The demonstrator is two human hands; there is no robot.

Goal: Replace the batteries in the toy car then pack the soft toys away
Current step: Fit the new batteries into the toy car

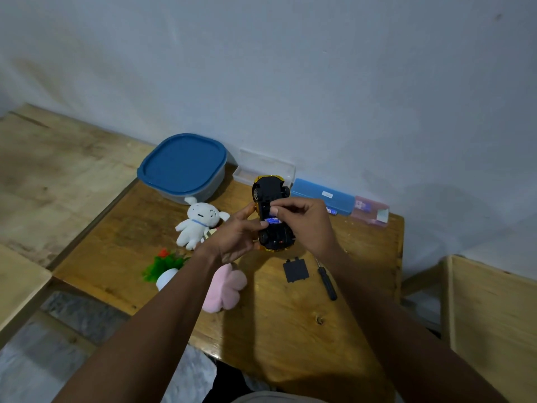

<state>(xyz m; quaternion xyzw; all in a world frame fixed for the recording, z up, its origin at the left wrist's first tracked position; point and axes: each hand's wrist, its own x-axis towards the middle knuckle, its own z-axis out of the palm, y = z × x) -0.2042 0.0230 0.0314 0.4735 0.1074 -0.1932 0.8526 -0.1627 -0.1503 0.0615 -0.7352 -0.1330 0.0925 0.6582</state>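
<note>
The yellow toy car (pixel 268 191) is upside down above the table, its black underside facing me. My left hand (pixel 236 235) grips its left side. My right hand (pixel 302 222) pinches a blue battery (pixel 272 220) at the open battery compartment. The black compartment cover (pixel 295 270) lies on the table below the car, with a small black screwdriver (pixel 327 282) to its right. A white plush dog (pixel 197 221) lies left of my hands. A pink soft toy (pixel 225 289) shows partly under my left forearm.
A grey container with a blue lid (pixel 183 164) stands at the back left. A clear box (pixel 264 167), a blue case (pixel 322 199) and a pink case (pixel 370 210) line the wall. A small green plant in a white pot (pixel 165 270) sits near the table's left edge. Wooden furniture flanks the table (pixel 290 330).
</note>
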